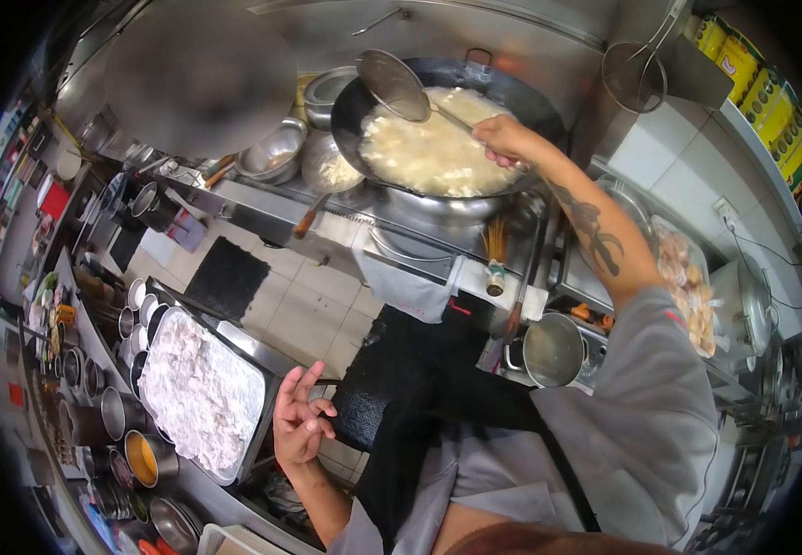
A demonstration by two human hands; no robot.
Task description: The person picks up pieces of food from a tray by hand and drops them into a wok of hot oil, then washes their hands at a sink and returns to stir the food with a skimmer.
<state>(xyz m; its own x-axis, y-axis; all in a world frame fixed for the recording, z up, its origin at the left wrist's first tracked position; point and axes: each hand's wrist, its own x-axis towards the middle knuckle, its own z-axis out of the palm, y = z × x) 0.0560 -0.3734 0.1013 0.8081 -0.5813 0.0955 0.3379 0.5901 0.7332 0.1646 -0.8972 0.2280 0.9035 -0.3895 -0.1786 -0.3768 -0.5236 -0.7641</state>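
A large dark wok (549, 111) on the stove holds pale, foamy liquid with light pieces floating in it. My right hand (506, 141) grips the handle of a round strainer (391, 85), whose flat head is tilted up over the wok's left rim. Low and to the left, my left hand (302, 413) is in the air with its fingers apart and nothing in it. It is nearest to a metal tray (251, 400) heaped with white, floury pieces (193, 388).
Left of the wok are metal bowls (273, 151) and a ladle with a wooden handle (312, 215). A brush (495, 254) lies at the stove's front edge. A pot (552, 350) stands at right. A wire skimmer (635, 77) hangs on the wall.
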